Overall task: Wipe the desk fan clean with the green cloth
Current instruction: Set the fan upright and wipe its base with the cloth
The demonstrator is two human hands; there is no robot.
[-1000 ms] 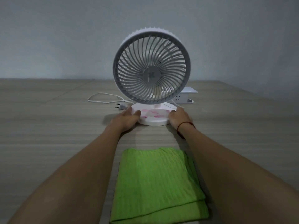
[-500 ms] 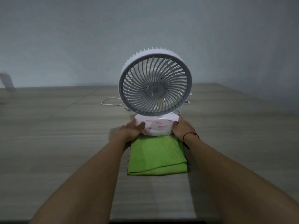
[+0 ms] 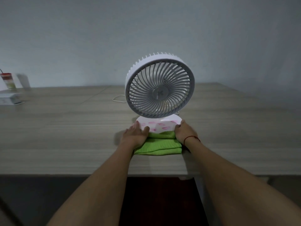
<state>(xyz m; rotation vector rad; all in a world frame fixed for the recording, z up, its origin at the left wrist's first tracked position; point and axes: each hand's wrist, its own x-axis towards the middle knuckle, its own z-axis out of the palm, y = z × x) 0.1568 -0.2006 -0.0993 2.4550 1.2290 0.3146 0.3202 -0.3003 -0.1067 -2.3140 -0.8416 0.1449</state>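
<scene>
White desk fan (image 3: 159, 86) base gripped between left hand (image 3: 136, 133) and right hand (image 3: 184, 133); green cloth (image 3: 160, 144) just beneath

Wooden table (image 3: 65, 128); far left, a blurred striped cup (image 3: 8, 80) behind a white box (image 3: 9, 98); grey wall (image 3: 146, 30) behind.

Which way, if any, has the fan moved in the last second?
Yes, toward the person. The fan base stood clear beyond the green cloth; now it overlaps the cloth's far edge, left hand and right hand gripping it.
</scene>
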